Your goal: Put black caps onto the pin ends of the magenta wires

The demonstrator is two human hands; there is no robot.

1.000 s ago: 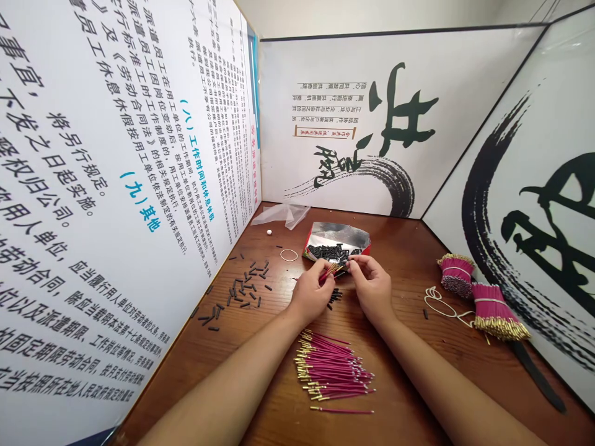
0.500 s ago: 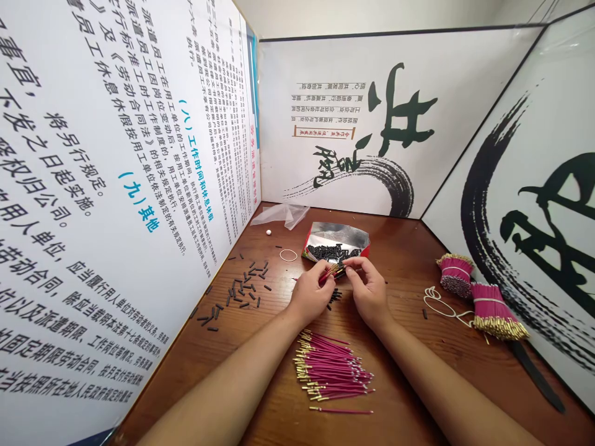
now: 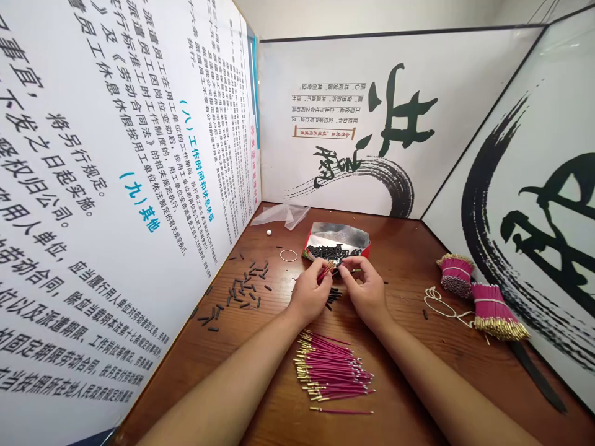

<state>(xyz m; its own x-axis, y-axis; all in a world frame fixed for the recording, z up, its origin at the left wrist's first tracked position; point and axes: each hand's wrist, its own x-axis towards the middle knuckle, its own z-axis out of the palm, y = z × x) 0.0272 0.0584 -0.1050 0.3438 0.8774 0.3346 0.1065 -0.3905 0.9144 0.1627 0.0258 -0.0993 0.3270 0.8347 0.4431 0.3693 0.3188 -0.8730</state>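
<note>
In the head view, my left hand (image 3: 312, 286) is closed around a small bunch of red pen refills (image 3: 328, 270) with gold-coloured tips pointing up and right. Close beside it, my right hand (image 3: 366, 286) has thumb and index finger pinched together; a thin dark and yellowish end shows past the index finger, too small to name. Behind both hands stands an open box (image 3: 335, 238) holding many short black tubes (image 3: 331, 253). More black pieces (image 3: 333, 298) lie on the table between my wrists. Nearer me, a pile of magenta refills (image 3: 332, 367) is spread between my forearms.
Loose black tubes (image 3: 246, 288) are scattered at left, near a rubber band (image 3: 289, 255) and a clear plastic bag (image 3: 283, 215). Two banded refill bundles (image 3: 497, 311) stand at right by white bands (image 3: 439, 302) and a dark strip (image 3: 539, 378). Printed panels (image 3: 344, 118) enclose the table.
My right thumb and fingertips have shifted slightly, and the dark bit seen at the refill tips no longer shows there. My left hand keeps its hold on the refills.
</note>
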